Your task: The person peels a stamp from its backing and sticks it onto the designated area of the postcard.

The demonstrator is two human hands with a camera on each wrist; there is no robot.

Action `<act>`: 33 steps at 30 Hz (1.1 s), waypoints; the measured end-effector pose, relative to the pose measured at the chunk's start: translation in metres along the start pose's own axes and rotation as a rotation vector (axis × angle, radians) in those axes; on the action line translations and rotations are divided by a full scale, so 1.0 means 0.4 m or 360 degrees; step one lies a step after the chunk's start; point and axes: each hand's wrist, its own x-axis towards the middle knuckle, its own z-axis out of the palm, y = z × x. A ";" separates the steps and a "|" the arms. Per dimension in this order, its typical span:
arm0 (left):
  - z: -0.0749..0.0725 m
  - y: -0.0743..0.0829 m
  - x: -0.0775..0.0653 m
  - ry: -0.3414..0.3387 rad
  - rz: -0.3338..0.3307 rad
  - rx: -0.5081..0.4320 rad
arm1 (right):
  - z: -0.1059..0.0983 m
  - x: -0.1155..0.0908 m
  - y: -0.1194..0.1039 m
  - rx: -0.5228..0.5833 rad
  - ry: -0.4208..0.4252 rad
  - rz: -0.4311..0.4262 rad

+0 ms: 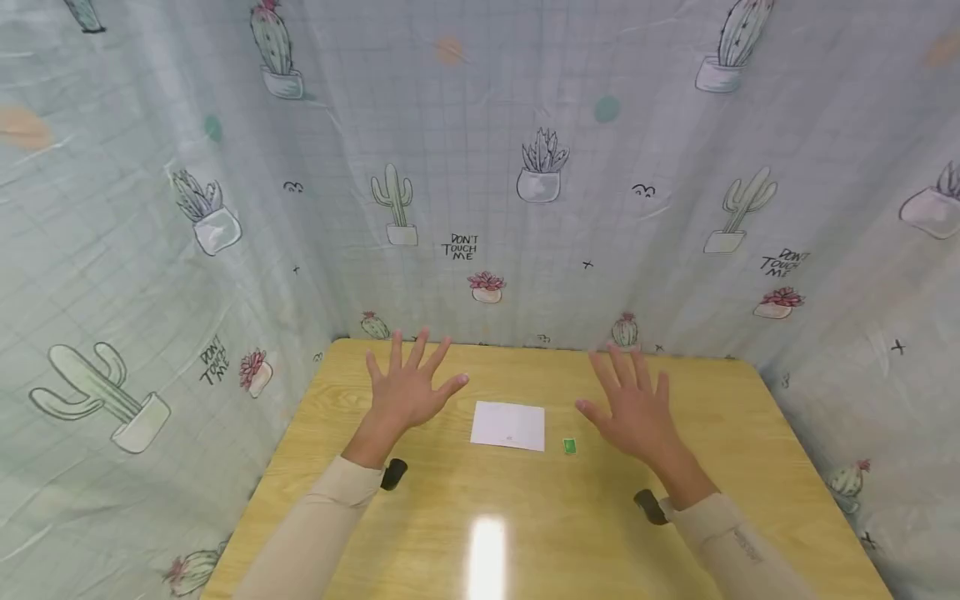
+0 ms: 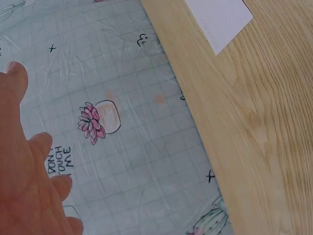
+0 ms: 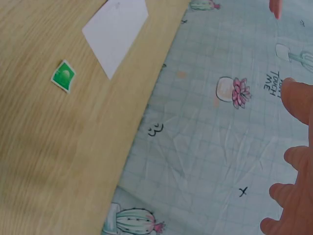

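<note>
A white rectangular sheet, like an envelope or card [image 1: 507, 425], lies flat on the wooden table, with small faint print near its lower edge. Just right of it is a small green stamp-like square with a white border [image 1: 570, 446]; the right wrist view shows a pale round mark on the green [image 3: 63, 76]. My left hand [image 1: 407, 392] hovers left of the white sheet, fingers spread, holding nothing. On the other side my right hand [image 1: 637, 412] is likewise spread and bare, nearest to the green square. Both palms face down and away.
The light wood table [image 1: 450, 517] ends at a curtain [image 1: 480, 167] printed with cacti, which hangs behind it and along both sides. Black straps with small devices [image 1: 393, 474] sit at the wrists. A bright light reflection lies on the table's near part.
</note>
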 end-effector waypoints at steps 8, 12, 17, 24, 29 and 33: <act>0.026 0.017 0.012 0.0018 0.0033 -0.0024 | 0.022 -0.011 0.010 -0.0041 -0.0002 -0.0009; 0.041 0.016 0.012 0.0013 0.0018 -0.0024 | 0.034 -0.015 0.007 -0.0027 -0.0011 -0.0028; 0.056 0.017 0.011 0.0010 0.0030 -0.0054 | 0.047 -0.018 0.006 0.0001 0.0020 -0.0031; 0.079 0.023 0.003 0.0010 0.0031 -0.0028 | 0.065 -0.024 0.008 -0.0001 0.0034 -0.0023; 0.099 0.023 -0.003 0.0011 0.0036 -0.0030 | 0.083 -0.027 0.012 -0.0040 0.0021 -0.0011; 0.112 0.025 -0.005 0.0038 0.0048 -0.0058 | 0.089 -0.028 0.014 -0.0050 0.0061 -0.0026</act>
